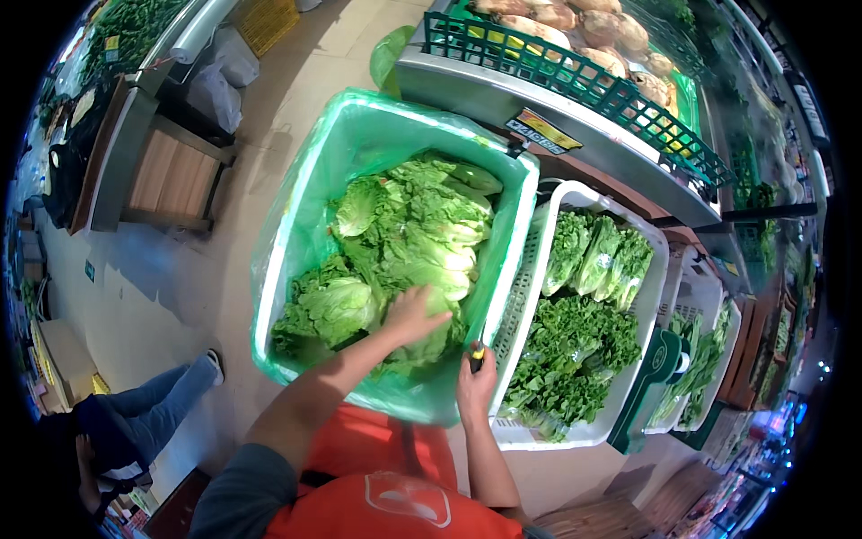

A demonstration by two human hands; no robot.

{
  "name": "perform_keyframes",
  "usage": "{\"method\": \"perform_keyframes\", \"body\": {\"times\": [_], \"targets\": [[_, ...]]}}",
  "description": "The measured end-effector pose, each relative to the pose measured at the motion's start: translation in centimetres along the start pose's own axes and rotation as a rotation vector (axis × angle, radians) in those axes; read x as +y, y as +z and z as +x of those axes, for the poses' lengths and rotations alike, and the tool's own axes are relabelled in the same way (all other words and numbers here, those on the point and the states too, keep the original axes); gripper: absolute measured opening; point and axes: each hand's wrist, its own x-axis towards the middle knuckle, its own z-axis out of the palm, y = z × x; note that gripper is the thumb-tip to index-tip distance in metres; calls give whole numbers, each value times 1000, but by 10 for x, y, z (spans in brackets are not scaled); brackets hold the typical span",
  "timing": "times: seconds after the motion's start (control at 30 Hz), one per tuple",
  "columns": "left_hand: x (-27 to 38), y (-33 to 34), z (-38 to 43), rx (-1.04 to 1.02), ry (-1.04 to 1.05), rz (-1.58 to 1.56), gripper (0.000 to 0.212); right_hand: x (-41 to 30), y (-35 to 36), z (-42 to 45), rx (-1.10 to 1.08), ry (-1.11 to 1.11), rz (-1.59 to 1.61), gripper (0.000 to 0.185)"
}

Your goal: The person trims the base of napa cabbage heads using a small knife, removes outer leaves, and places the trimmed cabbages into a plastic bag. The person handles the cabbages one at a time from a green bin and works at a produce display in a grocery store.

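Note:
A large bin (397, 113) lined with green plastic film stands before me, filled with heads of leafy lettuce (431, 236). Reaching into it, my left hand (412, 316) rests with spread fingers on a pale lettuce head near the front of the pile. A rounder lettuce head (340, 306) lies to the left of that hand. At the bin's right front edge, my right hand (477, 377) is closed around a small knife with a black and yellow handle (477, 356). Its blade points away from me and is hard to make out.
White crates (656, 269) of leafy greens stand to the right, with a green device (652, 391) between two of them. A metal display stand (465, 81) with root vegetables (603, 30) is beyond the bin. At lower left is another person (145, 411); a wooden-sided counter (172, 178) stands at upper left.

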Motion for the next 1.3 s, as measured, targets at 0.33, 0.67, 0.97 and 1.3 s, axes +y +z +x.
{"method": "perform_keyframes", "body": {"times": [0.33, 0.67, 0.97, 1.3], "targets": [[-57, -84, 159, 763, 75, 412, 46, 20, -1, 3, 20, -59, -17, 20], [-165, -63, 56, -22, -68, 552, 24, 30, -1, 5, -39, -85, -14, 24], [-179, -25, 23, 346, 75, 546, 31, -29, 62, 107, -257, -51, 24, 48], [-70, -61, -33, 235, 257, -409, 45, -104, 43, 63, -864, 525, 812, 23]]}}
